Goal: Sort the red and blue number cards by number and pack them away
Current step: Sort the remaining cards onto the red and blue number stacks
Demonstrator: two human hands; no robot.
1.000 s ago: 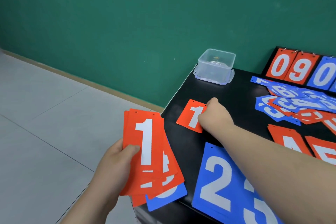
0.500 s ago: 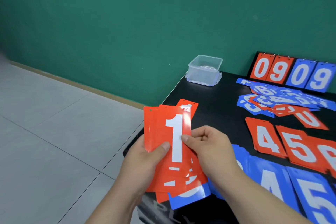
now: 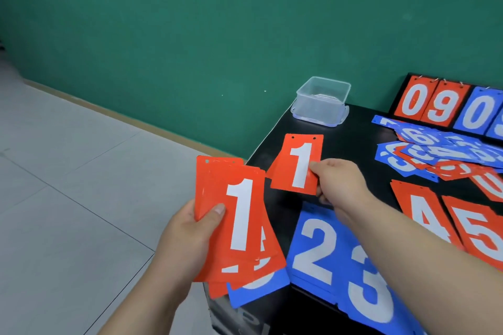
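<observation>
The right hand (image 3: pixel 340 182) is no longer at the left hand's (image 3: pixel 187 236) stack (image 3: pixel 239 226); it now pinches a red 1 card (image 3: pixel 298 164) away over the tabletop's (image 3: pixel 351 130) red 1 pile (image 3: pixel 273 171).

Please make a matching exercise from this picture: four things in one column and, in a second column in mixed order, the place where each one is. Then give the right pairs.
Things:
1. fanned stack of cards
2. single red 1 card
3. clear plastic box
4. blue 2 card

Places:
A. lies flat on the black table
B. pinched by the right hand
C. held in the left hand
D. stands at the table's far corner, near the green wall

Pairs: 1-C, 2-B, 3-D, 4-A
</observation>
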